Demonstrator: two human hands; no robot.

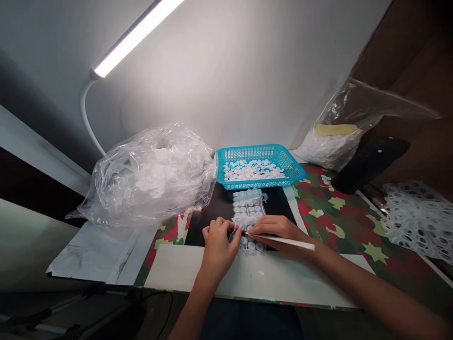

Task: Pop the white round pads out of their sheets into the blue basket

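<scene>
A panel of small round white plastic pieces (pixel 248 206), set in rows, lies in front of me on a dark mat. My left hand (pixel 220 243) is at the panel's lower left edge, thumb and fingers pinched together by the pieces. What they hold there, if anything, I cannot make out. In my right hand (pixel 278 230) is a slim white-handled tool (pixel 295 242), its dark thin end pointing left towards my left fingertips. The tool's exact kind cannot be told. My hands partly cover the panel's lower rows.
A blue basket (pixel 262 183) with many loose white discs (pixel 253 170) stands behind the panel. Left is a large clear bag (pixel 152 174) of white pieces under a lamp (pixel 138 38). Right are another filled bag (pixel 329 146), a black object (pixel 371 163) and translucent ring-like pieces (pixel 417 219).
</scene>
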